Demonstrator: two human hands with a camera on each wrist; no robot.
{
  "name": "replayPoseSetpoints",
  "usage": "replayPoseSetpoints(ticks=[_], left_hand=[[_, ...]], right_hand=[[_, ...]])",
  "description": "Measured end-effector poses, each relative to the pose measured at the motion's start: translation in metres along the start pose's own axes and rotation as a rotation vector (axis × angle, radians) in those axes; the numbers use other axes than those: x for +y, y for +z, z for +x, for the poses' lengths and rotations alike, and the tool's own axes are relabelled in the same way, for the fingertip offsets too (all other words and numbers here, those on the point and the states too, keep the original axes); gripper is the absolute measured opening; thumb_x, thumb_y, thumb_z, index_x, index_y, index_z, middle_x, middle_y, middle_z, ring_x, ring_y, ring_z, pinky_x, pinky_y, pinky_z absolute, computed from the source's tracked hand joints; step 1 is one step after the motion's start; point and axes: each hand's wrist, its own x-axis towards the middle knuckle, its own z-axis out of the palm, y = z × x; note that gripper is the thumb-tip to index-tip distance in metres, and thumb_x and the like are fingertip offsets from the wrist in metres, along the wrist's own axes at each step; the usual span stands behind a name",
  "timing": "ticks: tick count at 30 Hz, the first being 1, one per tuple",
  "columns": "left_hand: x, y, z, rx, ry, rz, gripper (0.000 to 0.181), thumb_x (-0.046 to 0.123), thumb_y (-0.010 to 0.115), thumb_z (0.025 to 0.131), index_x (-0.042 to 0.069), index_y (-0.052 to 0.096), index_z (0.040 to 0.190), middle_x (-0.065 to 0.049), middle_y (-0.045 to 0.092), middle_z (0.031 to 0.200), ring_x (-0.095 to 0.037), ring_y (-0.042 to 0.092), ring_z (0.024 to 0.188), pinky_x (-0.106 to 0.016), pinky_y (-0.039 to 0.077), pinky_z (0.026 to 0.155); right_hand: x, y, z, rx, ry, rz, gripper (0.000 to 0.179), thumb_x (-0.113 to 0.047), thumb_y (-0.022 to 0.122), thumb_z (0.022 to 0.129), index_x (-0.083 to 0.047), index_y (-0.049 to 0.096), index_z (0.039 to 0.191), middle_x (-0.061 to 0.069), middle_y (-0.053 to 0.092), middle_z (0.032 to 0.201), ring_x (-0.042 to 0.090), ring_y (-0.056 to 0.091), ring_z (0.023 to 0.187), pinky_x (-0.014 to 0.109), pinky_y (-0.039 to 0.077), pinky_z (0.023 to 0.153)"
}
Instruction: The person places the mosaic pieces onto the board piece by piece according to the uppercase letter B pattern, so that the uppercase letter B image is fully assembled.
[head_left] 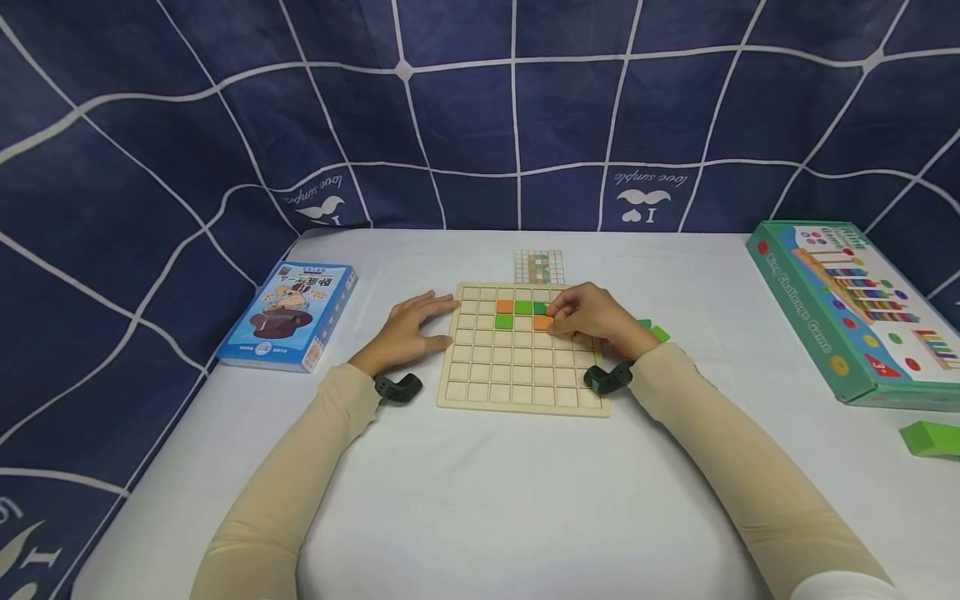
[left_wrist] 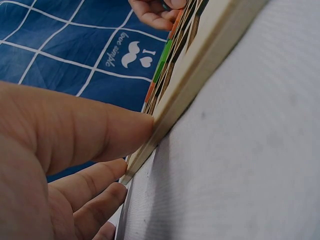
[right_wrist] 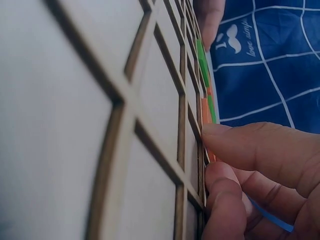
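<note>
A wooden grid board [head_left: 502, 375] lies on the table with orange and green square tiles in its upper cells. My right hand [head_left: 588, 315] is over the board's upper right part, its curled fingers pinching a dark green tile [head_left: 540, 308]. Just below that, the thumb is right at an orange tile [right_wrist: 205, 112]. The fingers hide part of both tiles. Along the board's left edge rests my left hand [head_left: 408, 329], fingers extended and spread. Its thumb [left_wrist: 125, 130] touches the board's side. A green tile [head_left: 504, 322] and an orange tile [head_left: 505, 307] sit further left.
Behind the board lies a printed pattern card [head_left: 538, 267]. Loose green tiles [head_left: 658, 332] are partly hidden behind the right wrist. A blue box [head_left: 288, 315] stands left, a green game box [head_left: 862, 317] right, with a green block [head_left: 932, 439] near it. A dark blue cloth hangs behind.
</note>
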Motion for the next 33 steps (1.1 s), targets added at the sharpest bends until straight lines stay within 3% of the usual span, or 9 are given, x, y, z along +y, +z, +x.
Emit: replayPoseSetpoints(ticks=[10,15,23,33], left_hand=[[0.0,0.0,0.001,0.006,0.008,-0.008,0.068,0.022,0.074,0.094,0.008,0.056,0.158,-0.013,0.044,0.17,-0.037,0.022,0.164,-0.058,0.008,0.132],[0.0,0.001,0.0,0.005,0.005,-0.007,0.068,0.022,0.074,0.094,0.008,0.056,0.158,-0.012,0.044,0.17,-0.036,0.023,0.164,-0.058,0.008,0.132],[0.001,0.0,0.0,0.004,-0.003,0.004,0.068,0.021,0.074,0.094,0.008,0.056,0.158,-0.012,0.044,0.17,-0.036,0.022,0.164,-0.058,0.008,0.132],[0.002,0.0,-0.001,0.014,0.016,0.004,0.067,0.018,0.074,0.094,0.005,0.056,0.157,-0.015,0.044,0.169,-0.039,0.024,0.164,-0.06,0.008,0.132]], right_hand=[[0.0,-0.003,-0.002,-0.029,-0.01,0.021,0.031,-0.008,0.082,0.093,0.005,0.073,0.121,0.001,0.069,0.088,0.012,0.06,0.069,0.023,0.055,0.062],[0.004,-0.009,-0.005,-0.088,-0.023,0.11,0.035,-0.009,0.081,0.096,0.005,0.072,0.127,0.002,0.071,0.094,0.014,0.059,0.078,0.024,0.055,0.066],[0.016,-0.02,-0.019,-0.171,-0.134,0.275,0.034,-0.009,0.07,0.105,0.01,0.067,0.133,0.009,0.067,0.097,0.015,0.057,0.073,0.024,0.05,0.062],[0.038,-0.039,-0.052,-0.086,-0.246,0.238,0.029,-0.008,0.067,0.106,0.013,0.069,0.126,0.011,0.066,0.085,0.014,0.055,0.067,0.024,0.048,0.059]])
